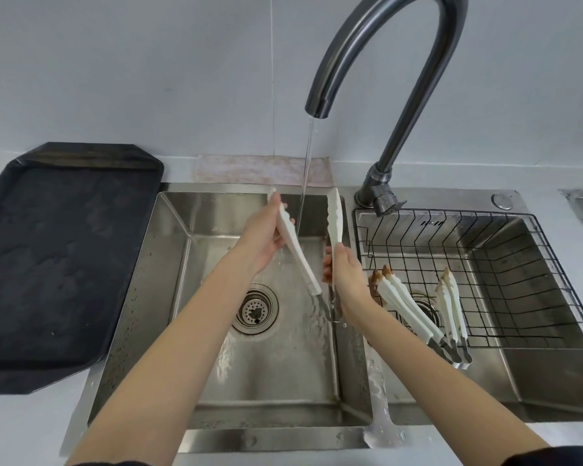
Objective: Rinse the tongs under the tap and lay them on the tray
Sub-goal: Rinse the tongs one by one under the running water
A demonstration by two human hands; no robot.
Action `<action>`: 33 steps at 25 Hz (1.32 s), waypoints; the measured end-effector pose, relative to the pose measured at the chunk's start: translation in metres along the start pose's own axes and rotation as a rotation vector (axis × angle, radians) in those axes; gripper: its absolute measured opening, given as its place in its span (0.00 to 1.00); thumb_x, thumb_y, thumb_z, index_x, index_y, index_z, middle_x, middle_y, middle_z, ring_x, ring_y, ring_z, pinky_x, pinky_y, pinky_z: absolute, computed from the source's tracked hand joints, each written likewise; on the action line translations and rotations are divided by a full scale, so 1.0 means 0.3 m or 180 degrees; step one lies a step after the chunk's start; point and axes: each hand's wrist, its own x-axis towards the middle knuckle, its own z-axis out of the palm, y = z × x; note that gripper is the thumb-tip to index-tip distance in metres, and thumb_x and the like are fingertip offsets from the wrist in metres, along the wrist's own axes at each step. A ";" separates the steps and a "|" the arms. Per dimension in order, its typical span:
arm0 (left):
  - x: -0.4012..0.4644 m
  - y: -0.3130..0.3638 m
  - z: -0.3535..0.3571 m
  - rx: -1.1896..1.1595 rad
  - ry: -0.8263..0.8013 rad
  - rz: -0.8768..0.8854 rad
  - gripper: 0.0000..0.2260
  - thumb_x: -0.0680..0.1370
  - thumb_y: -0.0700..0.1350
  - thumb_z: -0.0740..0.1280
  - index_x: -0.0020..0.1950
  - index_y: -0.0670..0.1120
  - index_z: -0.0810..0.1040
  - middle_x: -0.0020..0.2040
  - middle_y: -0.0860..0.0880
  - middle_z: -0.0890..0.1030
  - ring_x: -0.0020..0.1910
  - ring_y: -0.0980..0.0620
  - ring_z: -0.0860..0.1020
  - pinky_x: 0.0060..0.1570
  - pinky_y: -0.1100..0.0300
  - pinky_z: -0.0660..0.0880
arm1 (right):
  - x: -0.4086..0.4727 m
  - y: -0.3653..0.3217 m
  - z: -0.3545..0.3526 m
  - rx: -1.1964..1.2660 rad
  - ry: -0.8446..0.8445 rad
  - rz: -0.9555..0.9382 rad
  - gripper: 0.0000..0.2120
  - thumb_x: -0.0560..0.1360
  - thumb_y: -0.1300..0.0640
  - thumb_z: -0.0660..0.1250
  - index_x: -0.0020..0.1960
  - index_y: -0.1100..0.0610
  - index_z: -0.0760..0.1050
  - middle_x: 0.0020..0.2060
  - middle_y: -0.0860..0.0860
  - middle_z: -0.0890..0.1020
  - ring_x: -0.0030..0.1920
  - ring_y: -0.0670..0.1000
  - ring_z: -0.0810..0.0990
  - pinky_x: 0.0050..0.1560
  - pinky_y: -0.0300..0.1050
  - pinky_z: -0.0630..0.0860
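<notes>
the left hand (263, 237) grasps one white arm of the tongs (298, 253) near its toothed tip, fingers wrapped behind the arm; the right hand (342, 274) grasps the other arm lower down, toward the hinge. the tongs are spread open in a v, tips up, metal hinge end down, held over the left sink bowl (182, 297)

taking the tap (377, 72) as landmark: the tongs sit directly below its spout, and the stream of water (306, 169) falls between the two arms and appears to strike the left arm near the left hand. the drain (254, 309) lies below and left of the spout. the black tray (58, 264) lies on the counter well to the left of the tap, nothing visible on it. right of the tap, a wire basket (485, 274) holds two more pairs of tongs (414, 314), at least one with brown soil at the tips

step in hand, as judged: rinsing. the next move calls for turning the arms under the stream until both tips are wetted, then closing the tongs, carrying them left past the sink rim, and laying them flat on the tray
</notes>
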 end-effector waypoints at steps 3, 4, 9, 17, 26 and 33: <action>0.004 -0.038 -0.067 -0.0046 0.0199 -0.0014 0.18 0.82 0.49 0.51 0.65 0.40 0.67 0.60 0.42 0.77 0.57 0.46 0.77 0.58 0.50 0.72 | -0.009 -0.011 0.026 -0.0348 -0.0101 -0.0609 0.08 0.81 0.55 0.53 0.53 0.58 0.67 0.35 0.48 0.73 0.34 0.44 0.73 0.38 0.36 0.73; 0.001 -0.050 -0.083 -0.0008 0.0223 -0.0047 0.15 0.82 0.48 0.50 0.61 0.42 0.69 0.60 0.42 0.76 0.59 0.45 0.76 0.58 0.49 0.71 | -0.013 -0.018 0.033 -0.0462 -0.0136 -0.0782 0.07 0.81 0.55 0.54 0.54 0.57 0.67 0.35 0.47 0.74 0.35 0.44 0.74 0.40 0.37 0.74; 0.001 -0.085 -0.146 -0.0109 -0.0053 -0.0289 0.08 0.82 0.45 0.54 0.51 0.43 0.71 0.51 0.45 0.78 0.46 0.49 0.79 0.45 0.53 0.76 | -0.013 -0.053 0.058 -0.0715 -0.0138 -0.1092 0.11 0.79 0.56 0.58 0.59 0.59 0.69 0.35 0.46 0.77 0.36 0.44 0.76 0.45 0.45 0.75; -0.011 -0.144 -0.143 0.0026 -0.0555 -0.0235 0.17 0.78 0.33 0.60 0.66 0.45 0.67 0.56 0.45 0.79 0.48 0.49 0.80 0.46 0.55 0.77 | 0.006 -0.068 0.093 -0.0727 -0.0097 -0.1048 0.14 0.77 0.55 0.61 0.60 0.59 0.69 0.50 0.56 0.80 0.52 0.54 0.80 0.55 0.48 0.77; -0.007 -0.183 -0.210 0.0199 0.0212 -0.0047 0.12 0.77 0.38 0.64 0.59 0.46 0.70 0.44 0.49 0.79 0.42 0.51 0.79 0.46 0.56 0.77 | 0.027 -0.008 0.051 -0.1587 -0.0361 -0.0311 0.18 0.78 0.51 0.59 0.65 0.58 0.70 0.56 0.53 0.79 0.57 0.53 0.78 0.61 0.49 0.75; 0.005 -0.252 -0.299 0.0579 0.0439 -0.0404 0.19 0.77 0.34 0.62 0.67 0.44 0.68 0.46 0.46 0.78 0.43 0.52 0.78 0.43 0.59 0.77 | 0.078 0.127 0.121 -0.1764 -0.0660 0.0275 0.15 0.79 0.57 0.58 0.61 0.63 0.73 0.54 0.58 0.81 0.52 0.57 0.81 0.58 0.49 0.77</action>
